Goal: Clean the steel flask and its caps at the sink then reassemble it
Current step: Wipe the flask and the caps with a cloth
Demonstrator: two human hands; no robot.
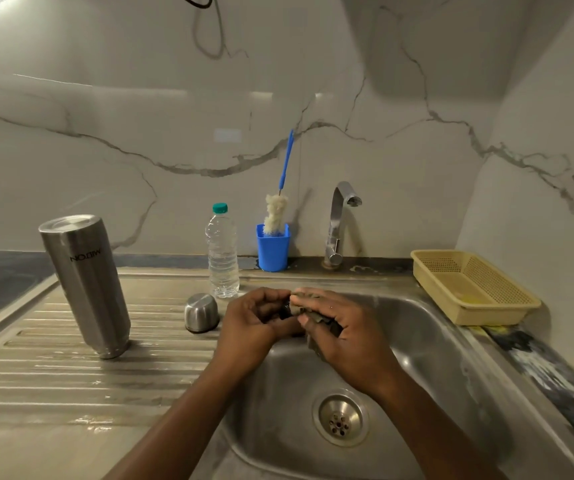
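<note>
Both hands are up over the sink [434, 358], at its back-left corner. L hand [254, 320] is curled round a small dark piece [283, 311], prob the flask's inner cap, but it's mostly hidden by fingers so I can't confirm. R hand [344, 337] pinches a greenish scrub pad [308, 301] and presses it onto that piece. Steel flask [86, 282] stands upside down (logo inverted) on the ribbed drainboard [53, 375], well left of the sink. Steel outer cap [201, 312] sits dome-up just beside the sink's left rim, near my L wrist. Tap [339, 220] behind the sink looks off.

Risks as I see them:
- The dark piece is small & likely wet, so scrub pressure could pop it out of the L fingers into the sink, toward the drain [340, 418].
- L forearm is close to the outer cap, and a wide stroke could knock it over the rim into the sink.
- The flask rests on ribs w/ a small footing, so a bump could tip it.
</note>
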